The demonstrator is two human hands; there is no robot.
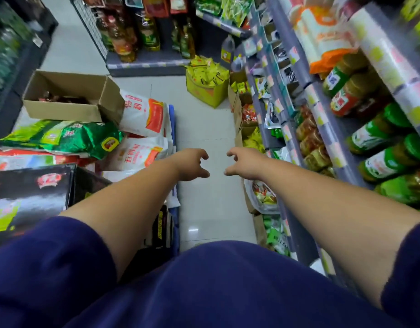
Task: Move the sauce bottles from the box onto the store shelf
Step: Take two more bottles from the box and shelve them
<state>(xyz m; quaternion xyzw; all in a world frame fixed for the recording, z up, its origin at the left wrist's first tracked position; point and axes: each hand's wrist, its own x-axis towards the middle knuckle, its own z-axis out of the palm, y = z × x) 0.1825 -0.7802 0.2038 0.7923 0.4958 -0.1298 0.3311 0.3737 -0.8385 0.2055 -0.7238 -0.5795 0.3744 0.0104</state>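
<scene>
I hold both hands, left (192,165) and right (242,164), empty with fingers loosely curled over the aisle floor (204,129), the sauce bottles (62,99) low in the cardboard box (62,110) on stacked sacks beyond my left hand; risk: a careless reach tips that box.

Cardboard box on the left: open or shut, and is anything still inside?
Open: the cardboard box has its flaps up, and dark red-topped items lie along its bottom. What they are cannot be told.

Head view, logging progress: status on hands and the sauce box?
Left hand and right hand empty, fingers curled, over the aisle floor. Open cardboard box far left on stacked bags, untouched. Nothing in the way.
</scene>
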